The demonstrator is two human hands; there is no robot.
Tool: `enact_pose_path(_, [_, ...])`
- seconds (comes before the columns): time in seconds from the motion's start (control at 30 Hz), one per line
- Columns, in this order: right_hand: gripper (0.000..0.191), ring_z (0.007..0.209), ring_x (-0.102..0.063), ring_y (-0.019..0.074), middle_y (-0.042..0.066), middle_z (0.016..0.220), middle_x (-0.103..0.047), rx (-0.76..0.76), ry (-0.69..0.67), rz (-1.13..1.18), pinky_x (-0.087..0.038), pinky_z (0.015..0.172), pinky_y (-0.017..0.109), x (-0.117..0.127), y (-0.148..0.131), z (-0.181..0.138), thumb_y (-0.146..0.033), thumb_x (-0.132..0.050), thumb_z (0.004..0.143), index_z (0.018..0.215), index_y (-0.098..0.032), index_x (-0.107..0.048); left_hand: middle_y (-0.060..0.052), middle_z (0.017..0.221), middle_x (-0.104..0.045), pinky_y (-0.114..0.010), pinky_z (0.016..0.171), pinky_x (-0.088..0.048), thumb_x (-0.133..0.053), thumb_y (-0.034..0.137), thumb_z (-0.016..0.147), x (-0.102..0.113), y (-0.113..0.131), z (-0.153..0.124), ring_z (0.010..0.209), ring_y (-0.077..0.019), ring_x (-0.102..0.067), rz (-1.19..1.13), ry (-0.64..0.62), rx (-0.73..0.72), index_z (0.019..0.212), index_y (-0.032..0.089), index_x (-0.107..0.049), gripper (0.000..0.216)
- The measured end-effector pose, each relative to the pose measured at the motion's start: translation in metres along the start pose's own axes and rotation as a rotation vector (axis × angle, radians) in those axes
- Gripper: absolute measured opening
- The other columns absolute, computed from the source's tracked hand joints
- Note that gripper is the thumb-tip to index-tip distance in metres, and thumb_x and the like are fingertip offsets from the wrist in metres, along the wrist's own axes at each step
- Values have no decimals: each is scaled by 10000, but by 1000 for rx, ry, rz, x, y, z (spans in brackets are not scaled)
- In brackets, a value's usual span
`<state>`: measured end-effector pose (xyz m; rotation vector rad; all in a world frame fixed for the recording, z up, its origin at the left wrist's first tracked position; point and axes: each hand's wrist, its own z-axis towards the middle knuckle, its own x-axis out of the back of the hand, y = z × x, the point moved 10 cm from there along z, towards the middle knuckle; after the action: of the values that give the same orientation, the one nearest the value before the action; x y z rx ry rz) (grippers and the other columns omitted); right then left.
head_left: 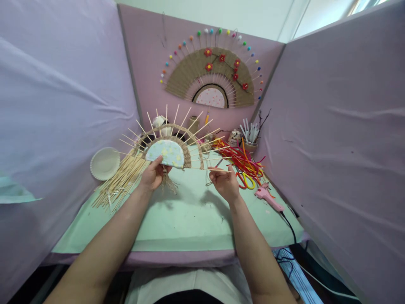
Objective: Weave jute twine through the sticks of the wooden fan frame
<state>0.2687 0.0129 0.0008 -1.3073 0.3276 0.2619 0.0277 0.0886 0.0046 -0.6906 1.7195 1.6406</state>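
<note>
Stick fan [167, 148]: was held up between the two hands, over the pale green table [186, 223], its patterned panel [172, 158] right at the left thumb.
Left hand [154, 175]: pinched the panel's lower edge, thumb on the front face, the other fingers mostly hidden behind; a twine tassel [169, 183] hung just beside this grip.
Right hand [224, 183]: thumb and fingers pinched the outer part of the lowest right stick [207, 169]; whether they also held cord could not be told.
Twine arch [201, 159]: crossed the spread sticks beyond the left grip and met that same stick just left of the right fingers.
Fan's risk: a hard pull from the right could have bent the stick or worked it loose; slack twine might have let the arch slide along the sticks, and a weak left pinch might have let the piece twist.
Fan's direction: its rays pointed up and outward, its straight edge faced the person, and its long axis ran crosswise from left grip to right, dipping rightward.
Spare sticks [122, 177]: lay left of the left hand, a white dish [105, 164] beside them.
Pipe cleaners [243, 158]: lay beyond the right hand.
Glue gun [268, 197]: lay to that hand's right.
Wall fan [183, 78]: hung well beyond both grips.
</note>
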Motion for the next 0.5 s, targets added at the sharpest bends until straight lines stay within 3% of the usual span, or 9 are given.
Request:
enact_pose_path(0.2, [808,640,-502,195,98,655,-645,-51,-142,-104,-421,640,357,-23,15,-5,-802,-249,804,804,-194,-781,-23,876,-744,-211,676,-587,-623,107,839,-3,-9,-3,683,-106,-685,-4,-12,23,1123,192,-631,297])
enact_pose_path(0.5, [682,623,-472,178,55,621,-561,7,-69,-104,-390,598,324,-8,5,0,-745,-360,809,863,-209,-779,-11,878,-750,-213,699,-588,-652,126,816,4,5,2,683,-106,-694,-35,36,-14,1109,202,-641,303])
